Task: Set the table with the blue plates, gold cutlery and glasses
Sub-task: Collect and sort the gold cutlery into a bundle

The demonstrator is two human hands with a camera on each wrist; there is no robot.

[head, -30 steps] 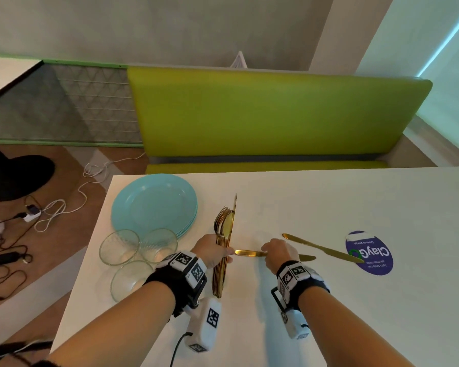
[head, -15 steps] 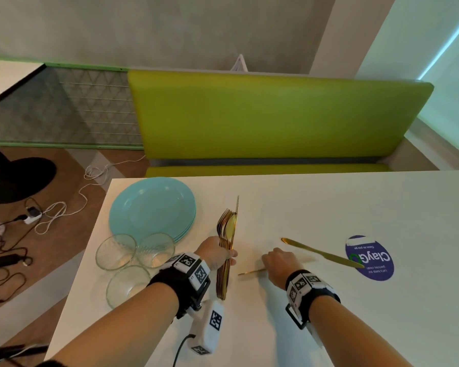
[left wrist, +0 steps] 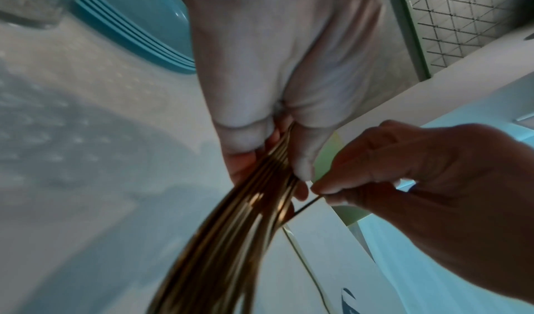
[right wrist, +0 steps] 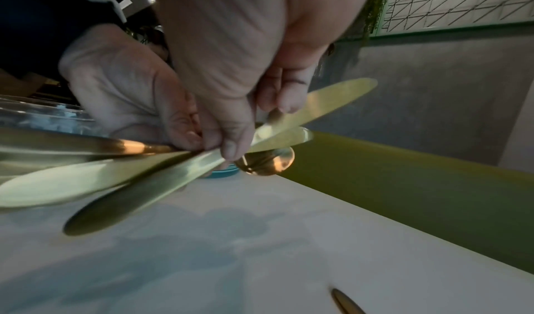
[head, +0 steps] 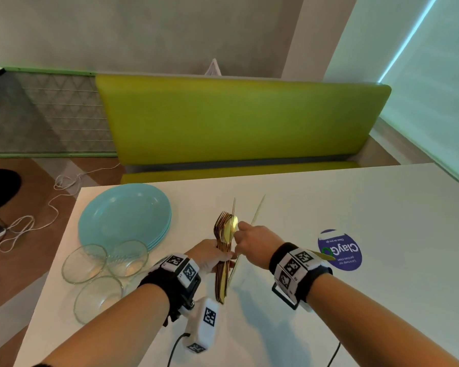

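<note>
At centre frame the left hand (head: 210,254) clamps the bundle of gold cutlery (head: 224,250) upright over the table (head: 329,313), while the right hand (head: 255,241) pinches one knife (head: 257,211) beside it. Best to draw it out lengthwise, the left fist kept tight, so nothing else slides loose.

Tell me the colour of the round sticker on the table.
The round sticker is dark purple-blue with white lettering; the head view shows it best.

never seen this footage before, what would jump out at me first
The two hands meeting mid-table: the left hand grips a bundle of gold cutlery, and the right hand pinches one gold knife beside it. Left of them sit stacked blue plates and three glass bowls.
</note>
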